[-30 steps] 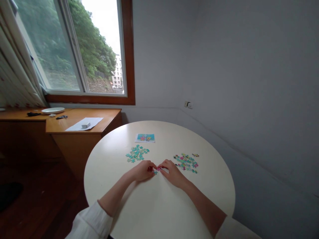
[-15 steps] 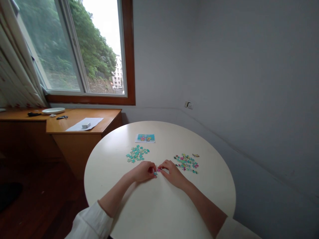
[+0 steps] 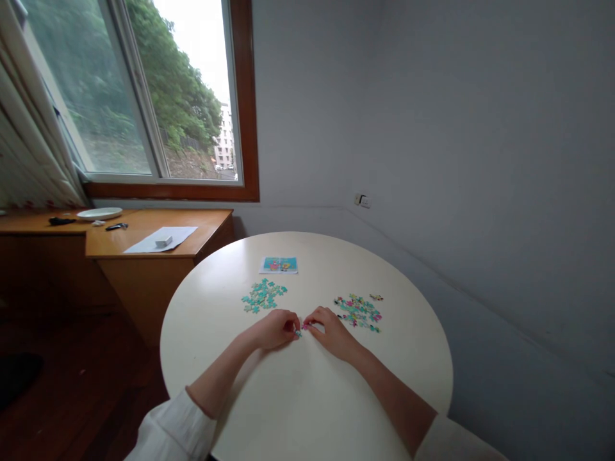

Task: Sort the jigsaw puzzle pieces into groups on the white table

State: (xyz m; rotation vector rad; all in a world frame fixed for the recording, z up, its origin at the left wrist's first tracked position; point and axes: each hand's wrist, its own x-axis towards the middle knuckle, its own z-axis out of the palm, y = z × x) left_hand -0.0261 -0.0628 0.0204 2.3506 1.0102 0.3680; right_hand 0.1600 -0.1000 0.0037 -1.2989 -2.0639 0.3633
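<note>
Over the middle of the round white table [image 3: 269, 397], my two hands come close together. My left hand [image 3: 277, 328] is closed in a pinch on a small teal jigsaw puzzle piece [image 3: 298, 333]. Between the fingertips of my right hand [image 3: 331, 331] is a pink jigsaw puzzle piece [image 3: 304, 326]. The two pieces lie very near each other; whether they touch is too small to tell. A pile of teal puzzle pieces [image 3: 264, 295] lies beyond my left hand. Mixed pink, yellow and teal pieces [image 3: 358, 310] are spread out to the right of my right hand.
A picture card [image 3: 279, 265] lies near the table's far side. One small cluster of pieces [image 3: 377, 297] sits apart at right. Left of the table, a wooden desk [image 3: 211, 224] bears a paper sheet, a small white box [image 3: 164, 241] and a white plate [image 3: 100, 214].
The view has shifted slightly, moving everything a little left and up in the picture. Both hands keep their pinches, with hardly any visible motion over the table.
</note>
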